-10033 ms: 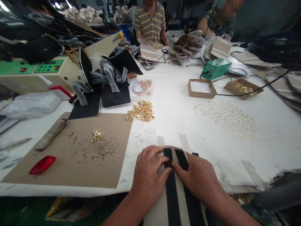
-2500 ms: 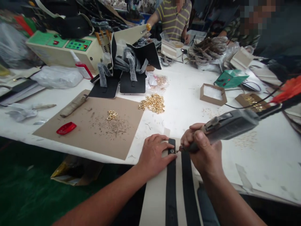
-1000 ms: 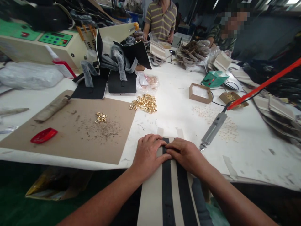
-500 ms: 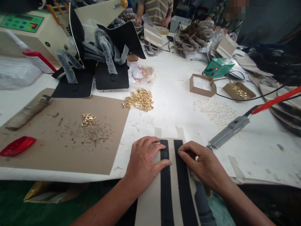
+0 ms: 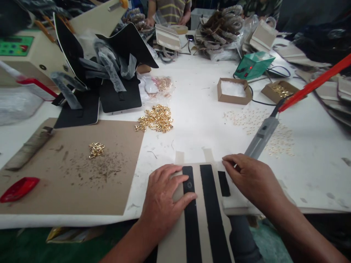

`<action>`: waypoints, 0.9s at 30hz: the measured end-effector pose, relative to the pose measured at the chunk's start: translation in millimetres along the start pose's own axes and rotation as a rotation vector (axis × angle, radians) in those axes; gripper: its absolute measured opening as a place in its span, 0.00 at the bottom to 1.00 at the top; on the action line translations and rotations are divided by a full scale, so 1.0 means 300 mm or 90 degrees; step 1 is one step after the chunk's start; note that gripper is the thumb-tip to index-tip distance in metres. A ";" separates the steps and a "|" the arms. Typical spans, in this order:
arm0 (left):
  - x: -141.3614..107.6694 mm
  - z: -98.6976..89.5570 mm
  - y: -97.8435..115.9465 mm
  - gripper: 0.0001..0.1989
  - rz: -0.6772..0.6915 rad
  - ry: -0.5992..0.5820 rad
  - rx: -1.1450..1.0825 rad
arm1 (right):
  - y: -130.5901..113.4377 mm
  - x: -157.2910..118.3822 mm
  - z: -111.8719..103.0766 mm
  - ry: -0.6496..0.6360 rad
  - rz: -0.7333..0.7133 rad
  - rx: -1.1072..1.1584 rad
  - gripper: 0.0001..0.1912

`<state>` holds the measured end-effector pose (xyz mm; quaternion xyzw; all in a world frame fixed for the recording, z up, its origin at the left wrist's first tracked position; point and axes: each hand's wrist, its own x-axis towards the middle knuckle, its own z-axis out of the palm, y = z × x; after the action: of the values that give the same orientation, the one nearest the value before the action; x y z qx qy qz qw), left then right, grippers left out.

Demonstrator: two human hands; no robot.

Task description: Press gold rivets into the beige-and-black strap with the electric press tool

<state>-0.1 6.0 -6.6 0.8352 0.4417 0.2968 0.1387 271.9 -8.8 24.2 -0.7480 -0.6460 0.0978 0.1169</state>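
Observation:
A beige panel (image 5: 175, 241) with two long black strips, a left strip (image 5: 192, 223) and a right strip (image 5: 215, 212), lies over the table's front edge. My left hand (image 5: 167, 199) rests on its left side, fingers spread, thumb and index on either side of a small round mark on the left strip. Off the panel's right edge, my right hand (image 5: 251, 179) has thumb and index pinched together; whatever is between them is too small to make out. A short black piece (image 5: 224, 183) lies between the right strip and that hand.
Just beyond my right hand is a grey cylindrical tool (image 5: 262, 137) with a red cord (image 5: 315, 84). Tiny pieces (image 5: 257, 124) lie scattered behind it. Gold clasps (image 5: 156, 118) are heaped mid-table. Brown board (image 5: 109, 201) covers the left. A person (image 5: 172, 11) stands opposite.
My right hand has left the right black strip and moved right, off the panel, still pinched. The short black piece has come into sight. My left hand stays on the panel. The view has shifted slightly.

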 end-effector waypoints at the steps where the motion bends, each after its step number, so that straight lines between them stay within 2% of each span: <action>1: 0.002 0.000 0.001 0.17 0.001 -0.001 0.001 | 0.002 -0.002 0.000 0.006 0.007 0.002 0.10; 6: 0.008 -0.003 0.010 0.15 0.002 0.002 0.003 | 0.014 -0.019 0.005 0.036 0.007 0.017 0.10; 11: 0.005 -0.009 0.014 0.15 0.006 -0.007 0.001 | -0.019 -0.040 0.009 0.053 -0.051 0.084 0.07; 14: 0.006 -0.009 0.014 0.15 0.005 -0.006 0.003 | -0.054 -0.050 0.023 0.071 -0.119 0.098 0.08; 18: 0.004 -0.009 0.017 0.15 0.004 -0.004 0.011 | -0.088 -0.055 0.060 0.082 -0.200 0.076 0.15; 22: -0.002 -0.011 0.017 0.16 0.002 0.000 0.020 | -0.100 -0.049 0.091 0.103 -0.208 0.072 0.25; 27: -0.012 -0.030 0.021 0.20 0.013 0.019 0.028 | -0.117 -0.057 0.093 0.086 -0.229 0.138 0.25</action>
<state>-3.2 -0.7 2.2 0.8381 0.4414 0.3008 0.1108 227.9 -19.6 8.2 -0.6084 -0.7456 0.0941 0.2550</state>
